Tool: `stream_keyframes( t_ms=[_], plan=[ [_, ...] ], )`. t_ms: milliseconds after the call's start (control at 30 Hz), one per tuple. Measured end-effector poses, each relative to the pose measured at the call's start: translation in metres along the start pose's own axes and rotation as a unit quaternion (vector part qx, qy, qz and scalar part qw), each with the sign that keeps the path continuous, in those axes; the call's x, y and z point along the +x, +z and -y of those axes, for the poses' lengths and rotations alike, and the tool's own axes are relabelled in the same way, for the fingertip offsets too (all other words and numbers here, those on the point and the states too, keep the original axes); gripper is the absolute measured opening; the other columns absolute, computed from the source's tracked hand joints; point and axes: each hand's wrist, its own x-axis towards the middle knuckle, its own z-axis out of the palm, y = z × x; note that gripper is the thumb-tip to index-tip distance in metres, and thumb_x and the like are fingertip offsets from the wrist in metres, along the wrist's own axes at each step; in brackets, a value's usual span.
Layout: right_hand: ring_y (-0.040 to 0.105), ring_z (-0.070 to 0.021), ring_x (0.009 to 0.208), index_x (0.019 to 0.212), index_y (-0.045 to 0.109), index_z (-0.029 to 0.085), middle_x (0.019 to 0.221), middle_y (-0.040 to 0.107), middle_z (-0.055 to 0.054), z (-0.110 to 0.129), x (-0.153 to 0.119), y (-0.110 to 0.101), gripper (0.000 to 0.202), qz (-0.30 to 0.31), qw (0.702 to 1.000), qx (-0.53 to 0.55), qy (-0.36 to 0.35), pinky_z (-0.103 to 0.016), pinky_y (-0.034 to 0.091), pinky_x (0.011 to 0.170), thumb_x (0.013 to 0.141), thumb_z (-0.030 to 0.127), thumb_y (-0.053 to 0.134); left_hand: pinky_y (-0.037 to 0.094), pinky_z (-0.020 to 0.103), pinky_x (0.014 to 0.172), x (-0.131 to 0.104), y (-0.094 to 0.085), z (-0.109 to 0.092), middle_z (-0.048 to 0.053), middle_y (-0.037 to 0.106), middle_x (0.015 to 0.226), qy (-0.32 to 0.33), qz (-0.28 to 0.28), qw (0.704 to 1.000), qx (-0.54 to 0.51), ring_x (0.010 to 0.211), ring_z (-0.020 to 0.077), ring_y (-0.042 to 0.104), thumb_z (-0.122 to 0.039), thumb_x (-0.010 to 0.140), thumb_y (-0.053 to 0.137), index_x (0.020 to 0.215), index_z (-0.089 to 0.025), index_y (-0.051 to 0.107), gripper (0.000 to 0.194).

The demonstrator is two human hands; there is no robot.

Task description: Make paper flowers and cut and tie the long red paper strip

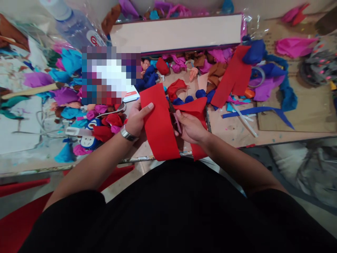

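My left hand (137,118) is closed on a wide strip of red crepe paper (160,128), thumb on top near its upper left part. The strip hangs over the table's front edge. In my right hand (191,126) are scissors (177,123), their handles round my fingers and their blades along the strip's right edge. To the right of the blades, another red piece (197,105) spreads behind my right hand and hangs below it. Whether the two red parts are still joined cannot be made out.
A long pale box (176,33) lies at the back, with a clear bottle (79,31) to its left. Coloured paper scraps crowd the table. A power strip (91,135) with cables sits left. More red paper (234,77), a tape roll (257,77) and cardboard (284,112) lie right.
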Motion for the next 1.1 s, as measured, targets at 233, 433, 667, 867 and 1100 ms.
stream_keyframes(
  t_ms=[233, 433, 667, 867, 1100],
  plan=[
    [0.054, -0.0102, 0.055, 0.086, 0.061, 0.019, 0.068, 0.060, 0.004, -0.001, -0.005, -0.004, 0.045, 0.034, 0.999, -0.003, 0.018, -0.022, 0.045, 0.048, 0.097, 0.060, 0.077, 0.066, 0.030, 0.065, 0.002, -0.006, -0.010, 0.006, 0.080, 0.091, 0.023, 0.054, 0.998, -0.015, 0.070, 0.0200, 0.075, -0.044, 0.065, 0.098, 0.104, -0.021, 0.078, 0.050],
    [0.068, -0.0147, 0.073, 0.091, 0.066, 0.020, 0.080, 0.070, -0.001, -0.003, -0.010, -0.001, 0.040, 0.034, 0.999, 0.018, 0.019, -0.029, 0.062, 0.072, 0.098, 0.057, 0.077, 0.067, 0.030, 0.065, 0.004, -0.010, -0.010, 0.004, 0.082, 0.091, 0.072, 0.028, 0.997, 0.013, 0.074, 0.0205, 0.077, -0.046, 0.065, 0.099, 0.097, -0.021, 0.083, 0.043],
    [0.068, -0.0113, 0.075, 0.098, 0.069, 0.021, 0.089, 0.074, 0.000, 0.001, -0.023, -0.001, 0.047, 0.096, 0.994, -0.038, -0.022, -0.022, 0.056, 0.068, 0.093, 0.067, 0.078, 0.065, 0.028, 0.069, 0.004, -0.008, -0.006, 0.005, 0.083, 0.094, 0.052, 0.012, 0.999, -0.001, 0.078, 0.0200, 0.078, -0.045, 0.063, 0.101, 0.096, -0.020, 0.080, 0.046],
    [0.059, -0.0073, 0.057, 0.098, 0.067, 0.021, 0.076, 0.066, 0.005, 0.000, -0.030, 0.001, 0.050, 0.050, 0.996, -0.070, -0.024, -0.018, 0.044, 0.049, 0.089, 0.068, 0.082, 0.067, 0.033, 0.076, 0.000, -0.004, -0.004, 0.004, 0.083, 0.094, -0.003, 0.016, 0.999, -0.045, 0.087, 0.0247, 0.081, -0.045, 0.067, 0.096, 0.112, -0.024, 0.076, 0.053],
    [0.066, -0.0112, 0.064, 0.095, 0.068, 0.019, 0.077, 0.069, 0.002, -0.002, -0.032, 0.003, 0.053, 0.028, 0.998, -0.058, -0.017, -0.021, 0.049, 0.052, 0.085, 0.068, 0.084, 0.070, 0.037, 0.079, -0.005, -0.002, -0.008, 0.006, 0.082, 0.103, -0.057, 0.016, 0.996, -0.063, 0.094, 0.0279, 0.082, -0.044, 0.072, 0.092, 0.120, -0.022, 0.072, 0.057]
  ],
)
